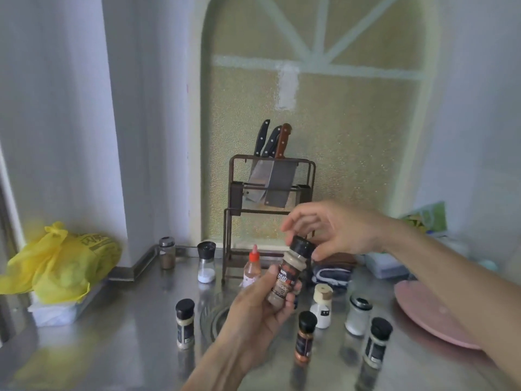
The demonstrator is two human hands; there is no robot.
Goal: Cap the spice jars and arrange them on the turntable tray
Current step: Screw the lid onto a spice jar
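My left hand [253, 314] grips a tilted spice jar [287, 275] of pale powder above the steel counter. On its top sits a black cap [302, 245], with the fingertips of my right hand [335, 230] around it. Several other jars stand on the counter: a black-capped one [185, 323] at left, an orange-powder jar [305, 337], a cork-topped white jar [322, 306], a glass jar of white powder [358, 314] and a black-capped jar [376, 344]. The pink turntable tray [417, 309] lies at right, partly hidden by my right forearm.
At the back stand a knife rack [269, 193] with cleavers, a red-capped bottle [253, 268], a salt grinder [206, 261] and a small brown-powder jar [167, 252]. A yellow plastic bag [59, 263] lies at left. A folded cloth [332, 273] sits behind the jars.
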